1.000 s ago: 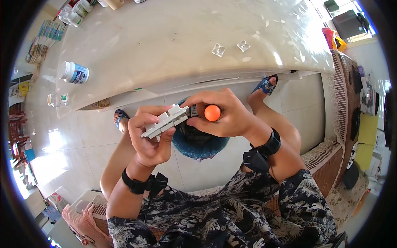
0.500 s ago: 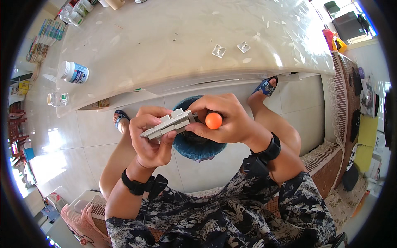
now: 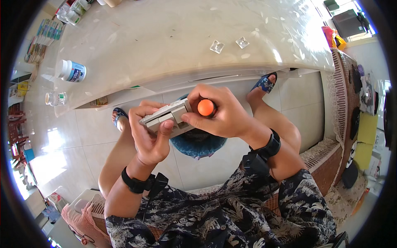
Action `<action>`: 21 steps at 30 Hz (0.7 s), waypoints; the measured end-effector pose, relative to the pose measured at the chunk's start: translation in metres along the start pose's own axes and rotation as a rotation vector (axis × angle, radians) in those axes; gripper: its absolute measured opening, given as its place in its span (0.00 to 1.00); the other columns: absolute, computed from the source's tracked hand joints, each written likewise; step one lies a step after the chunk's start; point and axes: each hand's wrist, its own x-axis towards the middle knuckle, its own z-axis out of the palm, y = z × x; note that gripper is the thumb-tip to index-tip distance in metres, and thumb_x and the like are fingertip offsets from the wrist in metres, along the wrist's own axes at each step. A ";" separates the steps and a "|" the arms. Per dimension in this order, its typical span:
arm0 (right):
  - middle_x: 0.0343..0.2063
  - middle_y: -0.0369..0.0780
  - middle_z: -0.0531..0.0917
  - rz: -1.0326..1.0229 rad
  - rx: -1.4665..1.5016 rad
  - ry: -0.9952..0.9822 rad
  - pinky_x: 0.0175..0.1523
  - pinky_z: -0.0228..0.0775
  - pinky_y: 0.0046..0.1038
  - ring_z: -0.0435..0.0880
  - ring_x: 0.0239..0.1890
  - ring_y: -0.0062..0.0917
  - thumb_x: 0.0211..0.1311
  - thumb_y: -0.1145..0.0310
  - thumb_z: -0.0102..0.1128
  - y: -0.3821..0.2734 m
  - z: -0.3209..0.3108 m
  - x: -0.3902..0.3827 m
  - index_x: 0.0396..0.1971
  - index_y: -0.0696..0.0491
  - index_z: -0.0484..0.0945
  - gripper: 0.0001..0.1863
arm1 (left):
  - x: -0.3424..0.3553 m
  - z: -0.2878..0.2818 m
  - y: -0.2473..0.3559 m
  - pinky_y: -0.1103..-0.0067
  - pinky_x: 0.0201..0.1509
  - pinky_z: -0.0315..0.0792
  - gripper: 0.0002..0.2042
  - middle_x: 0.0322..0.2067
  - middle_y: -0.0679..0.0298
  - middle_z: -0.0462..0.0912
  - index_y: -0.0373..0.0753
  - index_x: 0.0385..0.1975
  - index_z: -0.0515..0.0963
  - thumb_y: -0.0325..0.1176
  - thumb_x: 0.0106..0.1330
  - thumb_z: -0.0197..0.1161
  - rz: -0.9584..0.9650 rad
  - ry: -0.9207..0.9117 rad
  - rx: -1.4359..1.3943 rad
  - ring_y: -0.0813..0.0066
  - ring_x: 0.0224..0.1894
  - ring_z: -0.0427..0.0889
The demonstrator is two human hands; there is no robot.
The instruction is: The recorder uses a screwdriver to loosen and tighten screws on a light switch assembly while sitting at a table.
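Above the bin, my left hand (image 3: 148, 134) grips a white plastic wall switch (image 3: 166, 115), its fingers behind the panel and its thumb on the near edge. It is tilted, with its raised blocks toward me. My right hand (image 3: 223, 110) is closed around a screwdriver (image 3: 206, 108) with an orange-ended, black handle; its blade is hidden. The right thumb and fingertips also press on the switch's right end. On the table lie two small square white plastic caps (image 3: 216, 46) (image 3: 242, 42).
Below my hands stands a bin with a dark blue liner (image 3: 198, 145). The pale table (image 3: 165, 58) carries a white bottle with a blue label (image 3: 73, 71) and a clear jar (image 3: 56, 98) near its left edge. A woven bench (image 3: 318, 159) stands at the right.
The switch has been turned so its blocks face me more. My right hand and the screwdriver have shifted slightly left and up, with the right thumb now against the switch.
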 end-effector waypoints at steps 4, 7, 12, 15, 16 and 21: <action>0.21 0.38 0.77 0.006 -0.051 -0.052 0.27 0.64 0.24 0.72 0.21 0.26 0.48 0.71 0.71 0.004 -0.001 -0.001 0.28 0.53 0.72 0.13 | 0.001 0.004 0.003 0.79 0.46 0.63 0.17 0.37 0.57 0.71 0.37 0.42 0.60 0.39 0.66 0.59 -0.078 0.004 -0.027 0.76 0.38 0.68; 0.21 0.38 0.77 -0.074 -0.132 -0.033 0.28 0.65 0.25 0.73 0.21 0.28 0.48 0.71 0.71 0.003 0.000 -0.001 0.29 0.53 0.72 0.14 | 0.001 0.004 0.002 0.79 0.46 0.63 0.17 0.37 0.58 0.71 0.37 0.42 0.60 0.39 0.66 0.59 -0.077 0.019 -0.072 0.76 0.38 0.67; 0.21 0.37 0.78 -0.119 -0.148 -0.001 0.29 0.67 0.24 0.76 0.22 0.25 0.51 0.70 0.70 0.002 -0.005 0.002 0.29 0.53 0.73 0.12 | 0.004 0.000 -0.001 0.77 0.48 0.69 0.17 0.39 0.51 0.73 0.35 0.42 0.60 0.30 0.63 0.62 0.088 -0.017 0.008 0.71 0.41 0.73; 0.21 0.37 0.77 -0.089 0.008 0.096 0.28 0.68 0.26 0.76 0.22 0.27 0.55 0.66 0.67 -0.005 -0.020 0.005 0.29 0.53 0.71 0.12 | 0.005 0.002 0.000 0.78 0.45 0.70 0.16 0.39 0.50 0.74 0.35 0.42 0.61 0.27 0.62 0.62 0.136 -0.015 0.076 0.71 0.39 0.74; 0.21 0.38 0.76 -0.042 0.157 0.183 0.28 0.68 0.28 0.75 0.21 0.28 0.58 0.64 0.65 -0.006 -0.026 0.005 0.28 0.54 0.70 0.13 | 0.007 0.003 0.002 0.78 0.45 0.70 0.16 0.39 0.50 0.74 0.35 0.42 0.61 0.27 0.62 0.62 0.137 -0.012 0.070 0.71 0.39 0.74; 0.12 0.33 0.65 -0.190 0.800 0.193 0.20 0.57 0.25 0.60 0.13 0.21 0.69 0.49 0.42 -0.020 -0.053 0.002 0.21 0.49 0.63 0.22 | 0.006 0.006 -0.006 0.78 0.43 0.73 0.15 0.37 0.52 0.78 0.35 0.42 0.64 0.24 0.61 0.62 0.073 -0.112 0.225 0.68 0.37 0.79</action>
